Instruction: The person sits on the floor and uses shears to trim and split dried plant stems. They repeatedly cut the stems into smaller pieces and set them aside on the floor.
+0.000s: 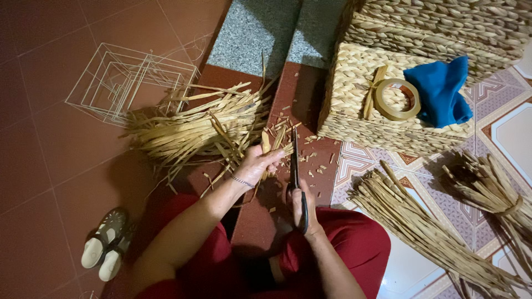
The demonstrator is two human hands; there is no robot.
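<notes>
My left hand (256, 163), with a thin bracelet at the wrist, grips a few dried straw strips (272, 141) and holds them upright over the brown step. My right hand (302, 206) is closed on the black handles of long scissors (294, 160). Their blades point away from me and lie right beside the held strips. A loose heap of the same dried strips (202, 127) lies just left of my left hand. Short cut scraps (316, 158) are scattered on the step around the blades.
A woven basket (360, 88) stands at upper right with a tape roll (397, 99) and a blue cloth (440, 88) on it. Tied straw bundles (421, 227) lie on the patterned tiles at right. White wire frames (119, 83) sit at upper left. Sandals (106, 243) lie at lower left.
</notes>
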